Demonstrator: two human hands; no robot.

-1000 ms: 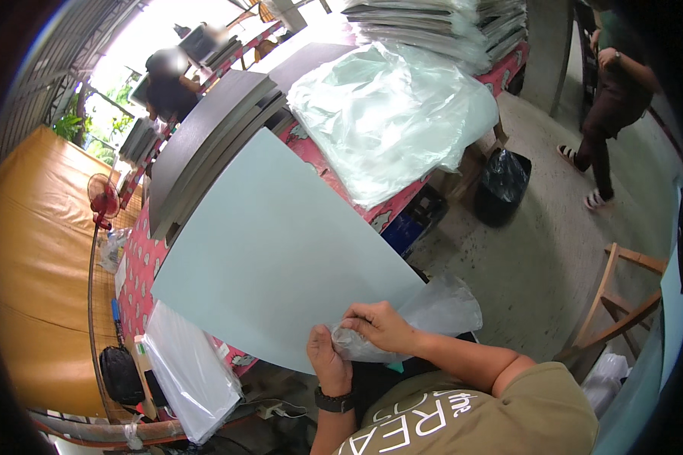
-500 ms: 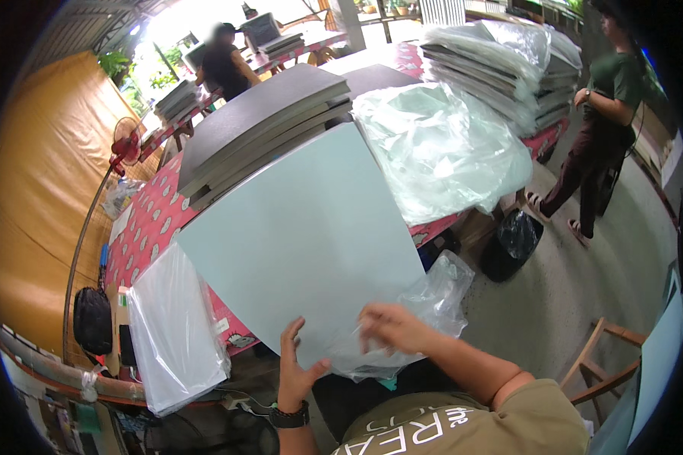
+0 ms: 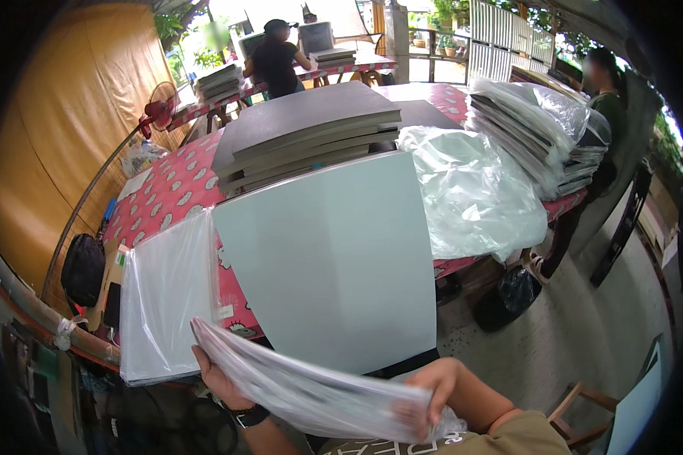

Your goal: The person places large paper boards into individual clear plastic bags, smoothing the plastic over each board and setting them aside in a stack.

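A large pale grey-green board (image 3: pixel 334 258) stands tilted in front of me, its lower edge near my lap. Both hands hold a clear plastic bag (image 3: pixel 311 387) stretched below the board's lower edge. My left hand (image 3: pixel 216 375), with a black wristwatch, grips the bag's left end. My right hand (image 3: pixel 432 398) pinches its right end. The bag's mouth lies beside the board's bottom edge; whether the board is inside it I cannot tell.
A table with a red patterned cloth (image 3: pixel 174 197) carries a stack of grey boards (image 3: pixel 303 133), loose plastic bags (image 3: pixel 470 189) and bagged boards (image 3: pixel 531 125). A flat bagged sheet (image 3: pixel 167 296) hangs at the left. One person (image 3: pixel 599 114) stands right, another (image 3: pixel 273 61) at a far table. A fan (image 3: pixel 158 112) stands left.
The board has swung more upright and squarer to me. My hands have drawn apart, stretching the plastic bag out under its lower edge. The view has turned to the right.
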